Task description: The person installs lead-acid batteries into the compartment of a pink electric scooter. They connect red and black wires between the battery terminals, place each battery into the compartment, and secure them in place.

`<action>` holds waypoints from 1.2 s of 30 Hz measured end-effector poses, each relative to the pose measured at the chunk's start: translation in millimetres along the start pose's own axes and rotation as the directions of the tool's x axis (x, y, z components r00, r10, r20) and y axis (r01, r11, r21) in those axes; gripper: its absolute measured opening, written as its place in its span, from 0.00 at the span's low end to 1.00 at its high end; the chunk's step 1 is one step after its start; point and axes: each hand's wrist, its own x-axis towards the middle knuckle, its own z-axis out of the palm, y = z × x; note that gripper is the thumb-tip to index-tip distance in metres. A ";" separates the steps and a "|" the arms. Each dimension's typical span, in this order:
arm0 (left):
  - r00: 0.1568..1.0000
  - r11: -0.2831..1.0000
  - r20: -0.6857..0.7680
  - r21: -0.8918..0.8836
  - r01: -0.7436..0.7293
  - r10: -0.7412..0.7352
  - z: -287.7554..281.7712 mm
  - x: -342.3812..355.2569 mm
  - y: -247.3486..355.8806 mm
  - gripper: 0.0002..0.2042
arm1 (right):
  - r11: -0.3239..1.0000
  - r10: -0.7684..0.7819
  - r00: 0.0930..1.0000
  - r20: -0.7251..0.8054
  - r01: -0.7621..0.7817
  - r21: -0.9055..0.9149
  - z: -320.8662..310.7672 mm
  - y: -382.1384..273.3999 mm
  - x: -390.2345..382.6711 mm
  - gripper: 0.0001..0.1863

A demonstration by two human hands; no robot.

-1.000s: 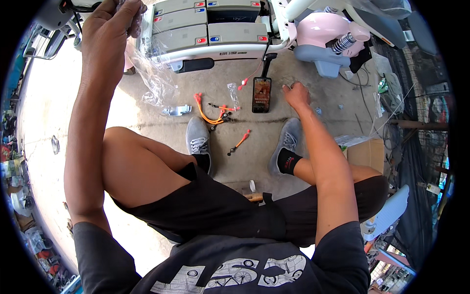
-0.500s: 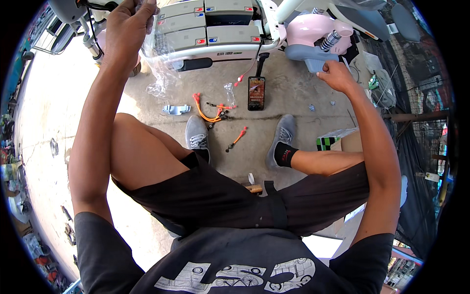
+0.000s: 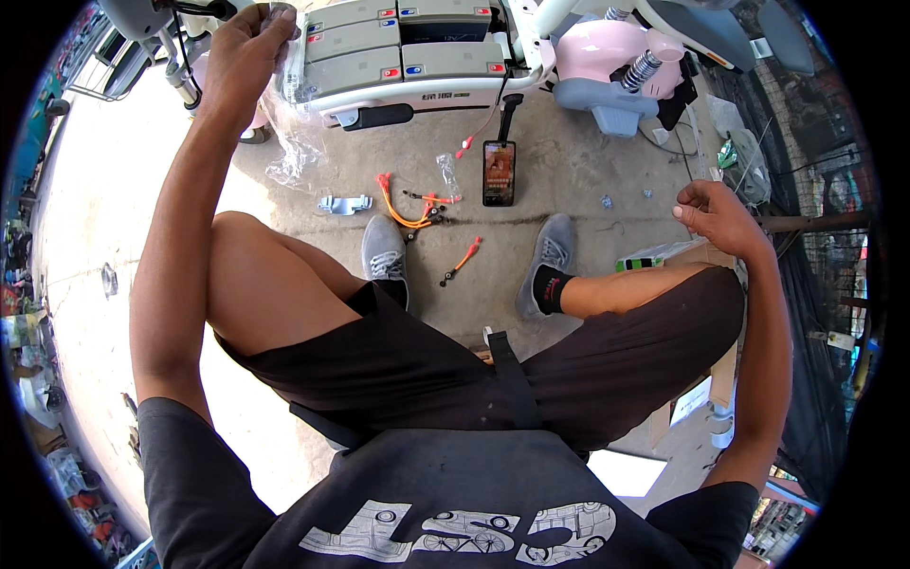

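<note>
Left hand point(image 3: 248, 59) pinching film point(image 3: 298, 142) left of batteries point(image 3: 389, 61); film looking light, limp, slippery, best gripped by upper edge. Right hand point(image 3: 718, 218) hovering right of batteries, loosely half-curled, seemingly empty.

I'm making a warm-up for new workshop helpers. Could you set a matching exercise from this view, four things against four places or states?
Things:
1. left hand
2. smartphone
3. short orange cable
4. coil spring

Places or states:
A. on the floor, between the grey shoes
B. beside the pink shell
C. raised, holding clear plastic film
D. screen lit

Right pairs: 1-C, 2-D, 3-A, 4-B
</note>
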 end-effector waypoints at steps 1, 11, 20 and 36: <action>1.000 1.000 -0.016 0.030 -0.006 0.007 2.6 -2.7 2.4 0.14 | 0.999 0.009 1.000 0.005 -0.009 0.038 4.3 1.7 -5.0 0.20; 0.990 0.971 0.141 0.240 -0.006 -0.029 -5.3 1.5 0.0 0.17 | 0.982 -0.005 1.000 0.025 0.000 0.190 17.3 4.5 -6.6 0.21; 0.936 0.910 0.315 0.413 0.014 -0.158 -33.6 -12.1 -35.9 0.15 | 0.982 -0.086 0.996 -0.017 0.088 0.170 20.8 5.7 -5.3 0.18; 0.730 0.532 -0.020 0.671 0.516 -0.683 -31.9 -200.3 -66.9 0.14 | 0.982 -0.147 0.988 -0.053 0.153 0.112 21.0 -5.9 0.6 0.17</action>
